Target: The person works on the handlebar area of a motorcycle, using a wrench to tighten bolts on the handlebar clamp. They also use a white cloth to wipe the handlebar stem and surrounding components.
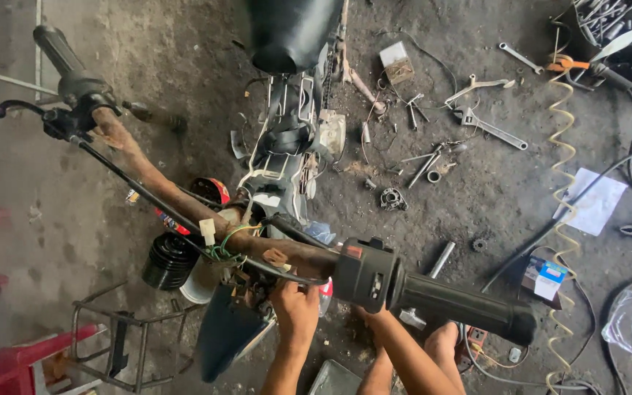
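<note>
Both our hands reach under the rusty brown motorcycle handlebar (184, 197); left hand (295, 311) fingers grip the wiring, right hand (374, 316) fingers hidden behind the black switch housing (366, 273), grip unclear.

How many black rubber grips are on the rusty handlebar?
2. One black rubber grip sits at the far upper-left end of the rusty handlebar. The other black rubber grip is at the near lower-right end, beside the black switch box.
</note>
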